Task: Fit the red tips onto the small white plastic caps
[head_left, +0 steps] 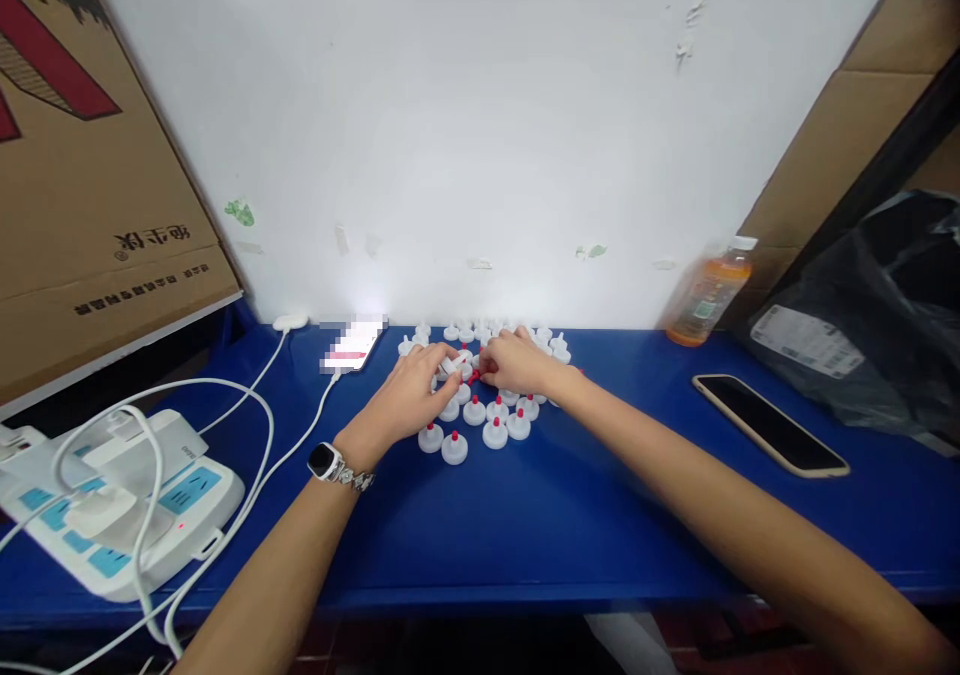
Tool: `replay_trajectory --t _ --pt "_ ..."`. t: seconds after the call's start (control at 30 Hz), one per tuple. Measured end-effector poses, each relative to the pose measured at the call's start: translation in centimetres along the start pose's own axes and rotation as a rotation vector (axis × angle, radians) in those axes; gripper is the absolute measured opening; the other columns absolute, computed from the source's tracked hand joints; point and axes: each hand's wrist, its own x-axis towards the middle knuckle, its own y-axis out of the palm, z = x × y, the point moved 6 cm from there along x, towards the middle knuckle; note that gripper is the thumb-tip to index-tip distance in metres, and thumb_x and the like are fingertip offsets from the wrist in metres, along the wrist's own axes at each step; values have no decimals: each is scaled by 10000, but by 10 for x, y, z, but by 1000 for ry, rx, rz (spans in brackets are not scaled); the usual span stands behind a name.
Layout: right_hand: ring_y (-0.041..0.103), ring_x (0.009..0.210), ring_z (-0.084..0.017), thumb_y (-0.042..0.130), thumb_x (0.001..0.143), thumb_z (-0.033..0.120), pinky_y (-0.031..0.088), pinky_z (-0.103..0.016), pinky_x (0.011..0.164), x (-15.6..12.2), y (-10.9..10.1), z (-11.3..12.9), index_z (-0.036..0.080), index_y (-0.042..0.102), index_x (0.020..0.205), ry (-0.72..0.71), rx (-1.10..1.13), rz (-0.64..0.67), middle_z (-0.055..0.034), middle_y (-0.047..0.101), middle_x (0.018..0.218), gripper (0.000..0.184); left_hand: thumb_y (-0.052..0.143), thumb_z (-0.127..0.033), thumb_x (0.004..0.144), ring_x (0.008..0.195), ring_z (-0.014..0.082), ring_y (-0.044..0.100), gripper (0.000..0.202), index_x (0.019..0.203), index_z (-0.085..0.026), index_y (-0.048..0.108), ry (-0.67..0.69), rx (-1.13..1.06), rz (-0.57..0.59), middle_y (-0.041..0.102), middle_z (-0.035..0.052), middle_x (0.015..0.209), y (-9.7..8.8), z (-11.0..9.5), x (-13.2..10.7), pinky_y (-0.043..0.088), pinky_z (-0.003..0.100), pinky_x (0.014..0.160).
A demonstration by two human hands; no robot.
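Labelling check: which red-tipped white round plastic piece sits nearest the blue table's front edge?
The red-tipped white piece second from left in the front row; it sits lowest in the picture.

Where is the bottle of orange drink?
In the head view, the bottle is at right, beside the white wall, beyond the tan-cased phone.

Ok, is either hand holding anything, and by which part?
The left hand holds a white cap, apparently by its rim; the right hand is at a red tip, but its grip cannot be told.
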Motion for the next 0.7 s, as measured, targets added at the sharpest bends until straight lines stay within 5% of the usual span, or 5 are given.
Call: replay_trajectory --t 0.17,0.3,0.47,0.7 --pt "601 779 -201 647 755 166 361 -378 857 -6 -8 -3 186 653 693 56 175 -79 -33 695 724 65 423 -426 970 1018 265 590 318 1172 -217 553 28 -1 -3 628 82 1067 3 -5 -1 474 434 891" --pt "599 688 -157 656 763 265 435 -291 671 -26 -20 -12 176 641 795 179 697 -327 -28 694 764 96 375 -393 999 1018 255 582 307 1200 -216 523 70 -5 -27 612 82 1075 3 -16 -2 469 432 912" --pt "646 713 -160 734 734 425 496 -291 692 -48 -9 -10 177 663 925 285 1249 -495 -34 709 767 321 348 -379 1018 1055 266 557 313 1217 -203 513 155 32 -19 607 99 1122 6 -33 -1 444 450 948" --pt "550 596 -123 799 650 547 451 -267 594 -51 -5 2 192 579 708 285 1313 -536 7 626 650 422 336 -357 1032 1028 256 551 323 1260 -208 511 238 42 -6 625 88 1110 8 -48 -3 414 465 1005"
